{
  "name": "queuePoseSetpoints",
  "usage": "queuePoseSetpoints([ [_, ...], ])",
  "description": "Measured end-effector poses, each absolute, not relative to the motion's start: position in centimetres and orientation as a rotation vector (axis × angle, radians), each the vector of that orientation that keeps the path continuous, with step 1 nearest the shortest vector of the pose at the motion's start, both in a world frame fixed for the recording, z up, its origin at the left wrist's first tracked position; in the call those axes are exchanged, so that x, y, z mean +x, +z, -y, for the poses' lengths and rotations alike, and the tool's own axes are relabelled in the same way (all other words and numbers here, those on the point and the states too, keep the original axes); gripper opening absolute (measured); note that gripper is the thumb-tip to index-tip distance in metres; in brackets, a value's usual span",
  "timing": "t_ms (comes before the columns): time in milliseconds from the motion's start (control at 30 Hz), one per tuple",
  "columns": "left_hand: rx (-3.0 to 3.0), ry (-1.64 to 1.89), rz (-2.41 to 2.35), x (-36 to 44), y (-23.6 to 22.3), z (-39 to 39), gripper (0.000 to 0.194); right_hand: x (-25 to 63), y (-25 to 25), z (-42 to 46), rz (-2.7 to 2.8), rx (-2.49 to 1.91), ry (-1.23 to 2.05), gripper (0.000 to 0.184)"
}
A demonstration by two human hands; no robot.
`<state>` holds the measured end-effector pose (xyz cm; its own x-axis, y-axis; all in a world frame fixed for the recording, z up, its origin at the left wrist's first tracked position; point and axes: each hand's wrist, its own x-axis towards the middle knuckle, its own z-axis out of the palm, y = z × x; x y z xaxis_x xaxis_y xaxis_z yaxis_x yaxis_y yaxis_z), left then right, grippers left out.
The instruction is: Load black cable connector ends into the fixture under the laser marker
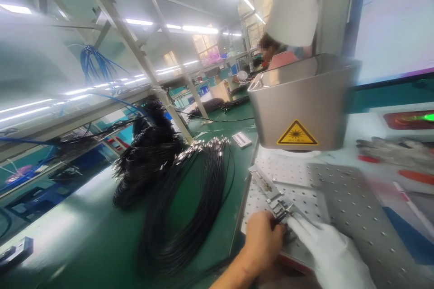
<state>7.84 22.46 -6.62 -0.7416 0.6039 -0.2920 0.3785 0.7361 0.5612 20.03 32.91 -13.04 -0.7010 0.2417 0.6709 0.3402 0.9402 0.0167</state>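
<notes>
My left hand (262, 237), bare, is closed with its fingers curled around a black cable (278, 220) at the near end of a metal fixture (266, 185). In a white glove, my right hand (328, 246) reaches to the same end, its fingers pressed together against small metal parts. What lies under those fingertips is too blurred to make out. The fixture sits on a perforated metal plate (342, 189). Above it hangs a metal housing (301, 104) with a yellow laser warning sign (297, 133).
On the green table (84, 239) left of the plate lie a loop of black cables (203, 221) with metal ends and a larger cable heap (149, 153). A glove (393, 151) rests on the right, below a monitor (396, 22). Another person (283, 58) is behind the housing.
</notes>
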Motion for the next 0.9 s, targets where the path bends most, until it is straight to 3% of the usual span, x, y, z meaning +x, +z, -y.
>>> queuePoseSetpoints([
  [200,0.762,0.642,-2.482,7.9,-6.7,-22.8,0.012,19.7,-13.4,-33.2,2.527,-0.495,-0.110,0.043],
  [367,0.794,0.629,-2.492,7.7,-6.7,-22.8,0.013,19.1,-14.8,-32.8,2.576,-0.573,-0.172,0.051],
  [567,0.751,0.931,-2.393,6.7,-6.3,-22.4,0.012,18.8,-15.7,-33.0,2.507,-0.616,-0.328,0.042],
  [667,0.712,1.013,-2.354,6.5,-5.6,-22.2,0.012,18.9,-15.5,-32.9,2.527,-0.570,-0.277,0.057],
  [800,0.641,1.005,-2.270,6.5,-4.8,-22.1,0.006,18.9,-14.9,-32.7,2.421,-0.780,0.065,0.035],
  [900,0.630,0.931,-2.262,6.5,-4.8,-22.1,0.008,19.1,-14.5,-32.7,2.449,-0.758,0.057,0.035],
])
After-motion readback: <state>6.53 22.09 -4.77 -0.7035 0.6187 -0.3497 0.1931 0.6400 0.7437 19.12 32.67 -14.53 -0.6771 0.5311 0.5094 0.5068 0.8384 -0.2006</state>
